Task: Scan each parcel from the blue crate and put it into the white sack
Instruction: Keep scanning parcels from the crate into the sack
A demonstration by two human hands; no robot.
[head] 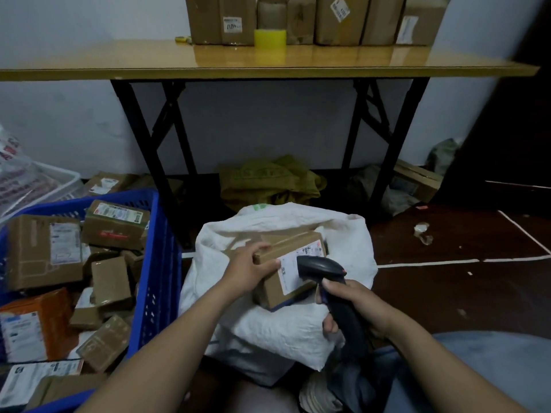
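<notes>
My left hand (pixel 249 269) grips a brown cardboard parcel (pixel 277 289) with a white label, held over the open mouth of the white sack (pixel 268 329). Another parcel (pixel 293 242) lies inside the sack just behind it. My right hand (pixel 354 302) grips a black handheld scanner (pixel 331 281), its head pointing at the label of the held parcel. The blue crate (pixel 158 263) stands at the left, filled with several brown parcels and an orange one (pixel 38 320).
A folding table (pixel 268 67) stands ahead with cardboard boxes and a yellow tape roll (pixel 270 39) on it. A yellow-green sack (pixel 268 183) lies under it. A white basket (pixel 38 186) sits at far left. Dark floor with white lines spreads at right.
</notes>
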